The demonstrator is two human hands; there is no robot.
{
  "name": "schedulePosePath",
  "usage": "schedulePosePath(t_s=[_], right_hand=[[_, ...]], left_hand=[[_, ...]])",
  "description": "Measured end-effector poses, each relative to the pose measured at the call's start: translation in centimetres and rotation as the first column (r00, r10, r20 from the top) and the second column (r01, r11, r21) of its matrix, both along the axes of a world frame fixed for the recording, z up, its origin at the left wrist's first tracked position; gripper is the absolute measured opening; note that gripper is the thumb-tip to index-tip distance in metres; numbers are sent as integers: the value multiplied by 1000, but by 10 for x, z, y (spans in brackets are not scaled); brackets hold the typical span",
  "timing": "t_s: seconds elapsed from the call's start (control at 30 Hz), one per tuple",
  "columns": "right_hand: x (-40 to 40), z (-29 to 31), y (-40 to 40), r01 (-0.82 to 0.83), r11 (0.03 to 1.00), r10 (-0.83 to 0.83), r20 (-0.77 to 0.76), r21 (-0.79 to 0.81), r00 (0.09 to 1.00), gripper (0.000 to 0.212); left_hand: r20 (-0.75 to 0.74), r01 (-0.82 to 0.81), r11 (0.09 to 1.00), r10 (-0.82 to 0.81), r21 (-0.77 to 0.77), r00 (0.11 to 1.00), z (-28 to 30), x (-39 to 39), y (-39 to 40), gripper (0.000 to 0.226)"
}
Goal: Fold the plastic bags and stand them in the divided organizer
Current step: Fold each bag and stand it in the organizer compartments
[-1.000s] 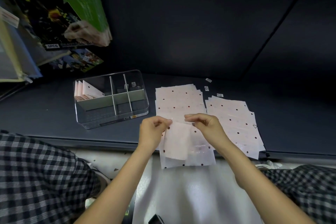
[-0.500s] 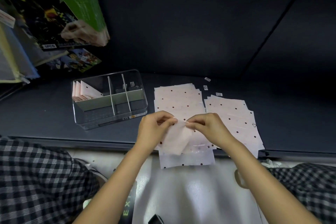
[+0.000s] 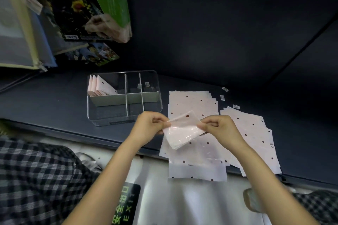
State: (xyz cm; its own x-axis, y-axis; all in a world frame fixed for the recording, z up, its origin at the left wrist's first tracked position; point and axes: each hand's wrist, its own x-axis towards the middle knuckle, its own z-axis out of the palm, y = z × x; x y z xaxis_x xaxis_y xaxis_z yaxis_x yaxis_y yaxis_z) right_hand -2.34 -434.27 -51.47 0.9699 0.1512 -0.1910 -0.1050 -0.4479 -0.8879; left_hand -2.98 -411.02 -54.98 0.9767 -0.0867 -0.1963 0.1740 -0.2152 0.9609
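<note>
Pinching a small folded plastic bag (image 3: 183, 129) at its two upper corners, the left hand (image 3: 149, 127) and the right hand (image 3: 220, 128) held it in the air just above the near edge of a dark shelf (image 3: 54, 100). Both hands had their fingers and thumbs closed on the bag. A second earlier the same bag hung longer between the hands as a loose flap; by this moment it had been doubled over into a shorter, thicker packet and tilted flatter. That suggested the folding of this bag was almost finished, and standing it up would likely come next.

The clear divided organizer (image 3: 124, 113) sat on the shelf just to the left of the hands. Its far-left compartment held a few folded bags (image 3: 99, 86) standing upright; the compartments nearer the person looked empty.

Beneath and behind the hands lay a stack of flat, dotted pink bags (image 3: 192, 104), with its nearest sheets hanging over the shelf edge. A second stack (image 3: 254, 133) lay just to its right. Three small labels (image 3: 222, 97) lay beyond them.

The way from the hands to the organizer looked unobstructed, though its near wall stood close to the left hand.
</note>
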Motion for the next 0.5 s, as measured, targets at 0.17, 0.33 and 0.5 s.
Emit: schedulePosePath(t_s=[0.17,0.33,0.5], right_hand=[[41,9,54,10,1000,-9,51,-8,999,10],[94,9,138,20,999,-12,169,-43,986,15],[128,-6,222,-23,952,132,340,-306,931,17]], left_hand=[[114,-154,988,155,-11,981,3,34,48,24],[340,-560,728,451,396,825,-19,63,128,12],[293,-610,569,552,552,781,-57,77,166,30]])
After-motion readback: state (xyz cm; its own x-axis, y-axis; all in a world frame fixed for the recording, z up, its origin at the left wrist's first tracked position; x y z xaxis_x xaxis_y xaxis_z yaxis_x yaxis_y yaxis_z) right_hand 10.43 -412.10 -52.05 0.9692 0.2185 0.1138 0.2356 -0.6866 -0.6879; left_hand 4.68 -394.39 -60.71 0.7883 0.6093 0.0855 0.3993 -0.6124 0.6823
